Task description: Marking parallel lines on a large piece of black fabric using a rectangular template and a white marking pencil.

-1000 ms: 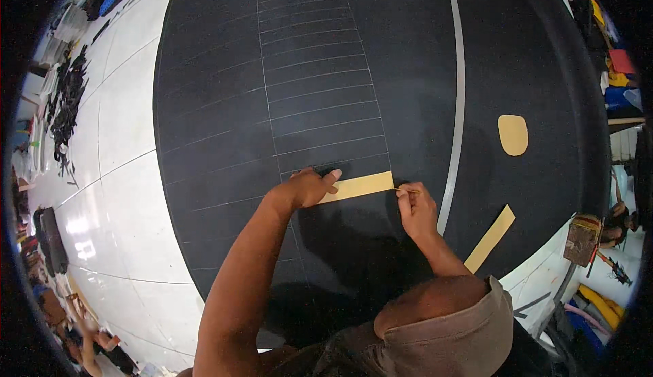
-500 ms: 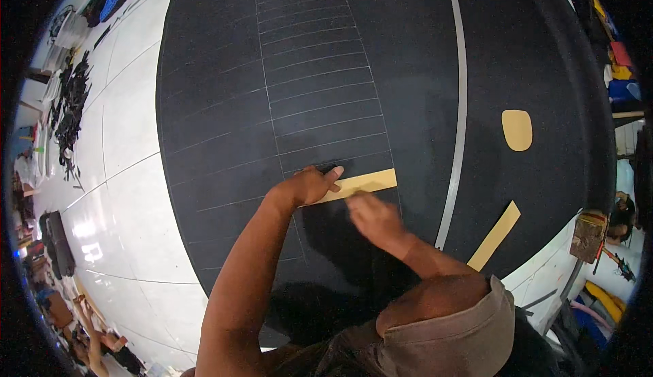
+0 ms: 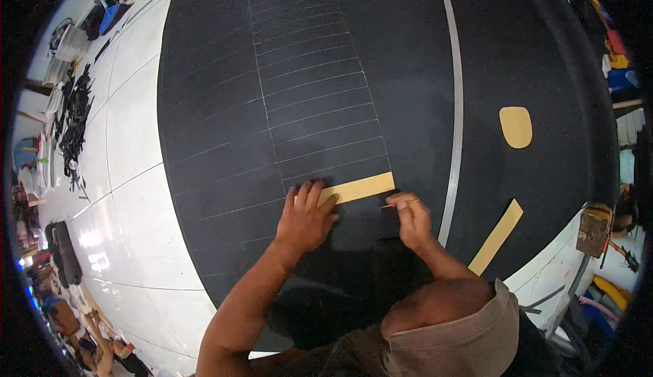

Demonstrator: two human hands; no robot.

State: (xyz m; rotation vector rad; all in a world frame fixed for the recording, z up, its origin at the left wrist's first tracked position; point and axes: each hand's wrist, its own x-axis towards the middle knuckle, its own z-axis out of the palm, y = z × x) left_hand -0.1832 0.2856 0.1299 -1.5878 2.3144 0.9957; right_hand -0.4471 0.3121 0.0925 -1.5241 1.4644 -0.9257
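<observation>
One head-worn fisheye camera looks down from above the black sheet [image 3: 415, 91], fairly near it; toward the dark rim, edges bend and detail seems unclear.

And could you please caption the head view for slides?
Left hand on tan strip over black sheet, right hand holding thin stick.

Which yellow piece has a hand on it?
The strip under the left hand; the other strip and the rounded piece, right of the grey band, have none.
</observation>
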